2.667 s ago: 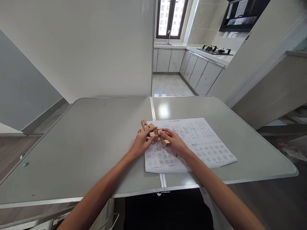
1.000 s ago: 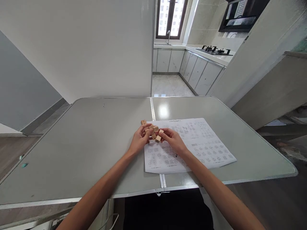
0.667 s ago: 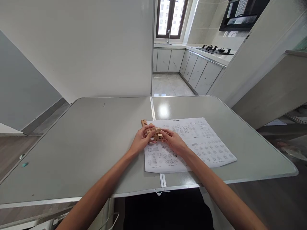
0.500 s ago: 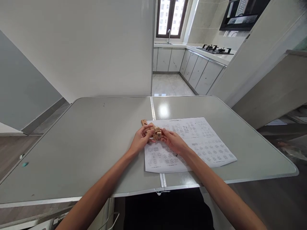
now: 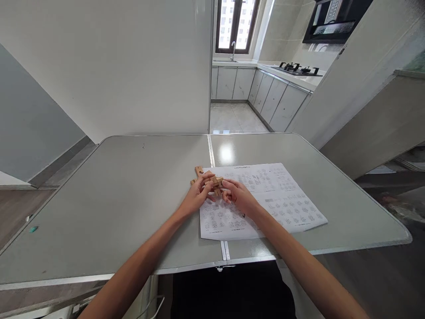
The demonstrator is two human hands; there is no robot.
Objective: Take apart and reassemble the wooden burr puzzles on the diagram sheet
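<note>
Over the left edge of a printed sheet (image 5: 292, 201), my left hand (image 5: 195, 196) is closed around a wooden burr puzzle (image 5: 217, 180) made of interlocking notched sticks. Coming from the other side, my right hand (image 5: 242, 197) has its thumb and forefinger at the puzzle's right end, with the other fingers curled. Part of the puzzle is covered by my left fingers. Just beyond my left hand lies a loose wooden piece (image 5: 198, 169) with a dark mark. The tip of another wooden piece (image 5: 193, 182) shows beside that hand.
The sheet, covered in small diagrams, lies on a grey folding table (image 5: 139, 199) with a metal seam (image 5: 211, 150) down its middle. A small teal object (image 5: 33, 229) sits near the left edge. Behind the table are a white wall and a kitchen doorway.
The puzzle has turned in my hands, and the numbered end face is no longer visible. My right fingers have shifted and curled more. Another wooden tip shows beside my left hand.
</note>
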